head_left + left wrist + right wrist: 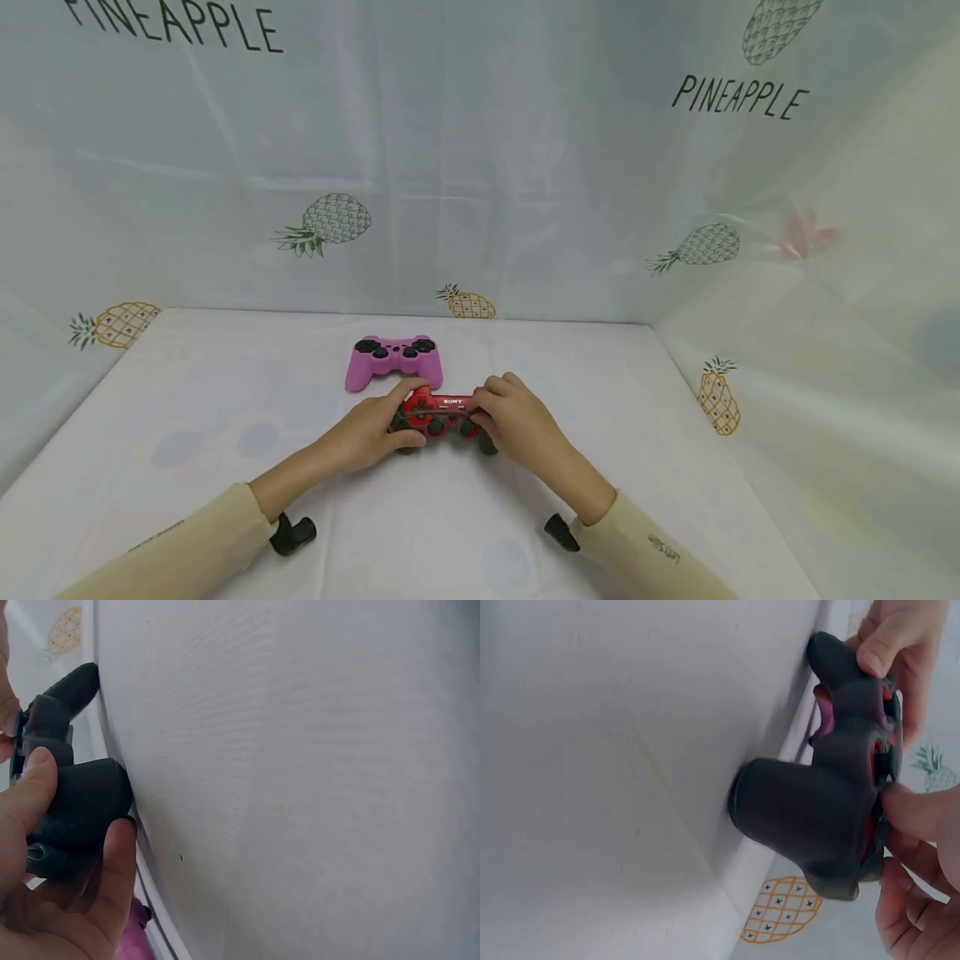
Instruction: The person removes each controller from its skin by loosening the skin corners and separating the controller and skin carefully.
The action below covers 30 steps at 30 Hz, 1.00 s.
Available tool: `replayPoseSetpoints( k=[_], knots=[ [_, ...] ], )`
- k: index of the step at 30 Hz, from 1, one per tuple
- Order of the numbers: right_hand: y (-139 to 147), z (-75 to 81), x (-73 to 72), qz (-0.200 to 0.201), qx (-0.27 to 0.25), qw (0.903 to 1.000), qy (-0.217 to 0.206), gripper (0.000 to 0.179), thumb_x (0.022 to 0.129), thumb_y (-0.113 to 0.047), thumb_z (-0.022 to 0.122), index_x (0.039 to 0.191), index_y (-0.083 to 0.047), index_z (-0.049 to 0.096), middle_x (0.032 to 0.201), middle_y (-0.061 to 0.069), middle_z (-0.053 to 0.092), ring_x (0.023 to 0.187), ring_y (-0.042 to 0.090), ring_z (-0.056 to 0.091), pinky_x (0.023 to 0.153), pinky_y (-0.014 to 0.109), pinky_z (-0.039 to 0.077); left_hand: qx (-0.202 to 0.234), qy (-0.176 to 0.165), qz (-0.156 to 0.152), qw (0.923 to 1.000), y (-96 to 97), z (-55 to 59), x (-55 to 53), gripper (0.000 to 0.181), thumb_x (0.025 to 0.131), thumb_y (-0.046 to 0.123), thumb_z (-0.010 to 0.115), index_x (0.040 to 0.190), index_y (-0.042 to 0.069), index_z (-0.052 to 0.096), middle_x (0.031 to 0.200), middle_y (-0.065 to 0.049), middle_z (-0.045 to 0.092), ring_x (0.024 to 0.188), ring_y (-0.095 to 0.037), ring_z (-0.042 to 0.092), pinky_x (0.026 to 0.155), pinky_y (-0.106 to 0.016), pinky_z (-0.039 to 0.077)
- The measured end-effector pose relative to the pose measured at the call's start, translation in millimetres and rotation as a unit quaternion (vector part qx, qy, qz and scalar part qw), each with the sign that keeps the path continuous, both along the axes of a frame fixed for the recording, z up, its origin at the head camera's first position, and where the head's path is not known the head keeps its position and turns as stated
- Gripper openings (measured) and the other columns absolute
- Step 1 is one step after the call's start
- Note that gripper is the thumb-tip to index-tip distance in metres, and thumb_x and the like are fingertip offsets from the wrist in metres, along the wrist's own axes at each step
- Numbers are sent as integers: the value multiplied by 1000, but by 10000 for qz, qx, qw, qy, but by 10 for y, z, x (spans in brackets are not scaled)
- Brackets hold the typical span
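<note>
A red game controller with a black underside and black grips is held between both hands over the white table. My left hand grips its left end, thumb on the near side and fingers at the far edge. In the left wrist view the thumb and fingers wrap the black grip. My right hand pinches the right part of the red front with thumb and fingers. The right wrist view shows the right black grip uncovered, its end near the tabletop. Just behind lies a pink controller, untouched.
The tabletop has a white cloth with faint round spots. A pale curtain printed with pineapples and lettering hangs behind and at the sides. Black wrist devices show at both sleeve cuffs.
</note>
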State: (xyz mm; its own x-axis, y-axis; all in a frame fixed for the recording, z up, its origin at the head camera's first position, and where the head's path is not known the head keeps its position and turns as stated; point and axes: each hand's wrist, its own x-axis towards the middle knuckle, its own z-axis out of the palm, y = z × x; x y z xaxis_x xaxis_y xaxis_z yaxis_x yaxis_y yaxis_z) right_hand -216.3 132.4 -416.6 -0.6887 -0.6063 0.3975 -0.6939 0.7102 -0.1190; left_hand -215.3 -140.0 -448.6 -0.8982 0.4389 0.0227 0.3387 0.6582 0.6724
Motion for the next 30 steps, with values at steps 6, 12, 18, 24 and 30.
replayPoseSetpoints(
  k=[6,12,18,24,30],
  knots=[
    [-57,-5,33,-160,29,9993,-326,9,93,-8,83,94,-11,75,90,-4,64,81,14,50,72,26,50,-67,78,-35,9999,4,-23,0,85,92,35,84,161,23,36,116,-8,73,102,-20,68,93,-52,56],
    [-19,51,-9,78,-343,9875,-1540,9,101,-9,72,93,-10,68,85,-4,56,81,15,45,76,31,40,-47,166,-79,9998,-4,-30,17,86,91,34,85,161,23,37,113,-4,73,96,-15,66,89,-47,55],
    [88,108,-106,348,-622,9601,-2705,11,106,-11,64,96,-14,66,89,-5,54,91,16,45,82,34,38,-133,106,-40,9998,-2,-13,5,87,91,35,85,161,22,37,111,-3,73,94,-14,64,89,-46,54],
    [160,119,-138,565,-686,9498,-2999,13,106,-14,63,94,-18,64,89,-5,54,93,18,46,83,36,37,-274,-28,51,9996,22,48,3,87,91,35,86,162,22,37,103,-3,72,87,-15,62,84,-42,53],
    [208,100,-140,789,-777,9474,-3003,13,105,-14,64,94,-19,64,89,-7,54,96,18,46,86,37,36,-355,36,105,9993,26,104,32,84,90,36,85,160,22,39,100,-6,73,82,-16,61,79,-41,52]
  ],
)
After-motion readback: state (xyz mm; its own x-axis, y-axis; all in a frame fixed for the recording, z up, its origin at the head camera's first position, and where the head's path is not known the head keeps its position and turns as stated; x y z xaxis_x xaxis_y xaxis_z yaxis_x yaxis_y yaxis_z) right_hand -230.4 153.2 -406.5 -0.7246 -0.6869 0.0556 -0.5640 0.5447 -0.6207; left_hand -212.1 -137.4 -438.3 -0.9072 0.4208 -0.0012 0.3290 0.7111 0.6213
